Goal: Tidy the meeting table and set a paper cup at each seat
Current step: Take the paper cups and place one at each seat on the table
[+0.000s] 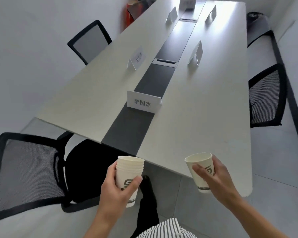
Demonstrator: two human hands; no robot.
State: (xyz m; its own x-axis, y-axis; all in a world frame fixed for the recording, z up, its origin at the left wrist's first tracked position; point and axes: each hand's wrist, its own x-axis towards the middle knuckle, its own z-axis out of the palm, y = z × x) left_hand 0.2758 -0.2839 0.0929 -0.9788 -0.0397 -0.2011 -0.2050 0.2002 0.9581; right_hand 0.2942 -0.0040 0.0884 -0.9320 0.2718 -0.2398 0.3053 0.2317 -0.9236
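Cups (128, 176) nested in a stack sit in the left hand (116, 189), fingers wrapped round the lower half. Right hand (212, 177) pinches a single cup (200, 170) by its side, tilted, just off the table (205, 121) corner.

Name cards (143, 102) on table (205, 107), chairs (27, 172) either side, cup stack (128, 179) left of single cup (200, 170)

Cups in both my hands at the table's near end

My left hand (117, 191) grips a stack of paper cups (128, 176); my right hand (213, 177) holds a single cup (200, 170), tilted, beside the meeting table (205, 117).
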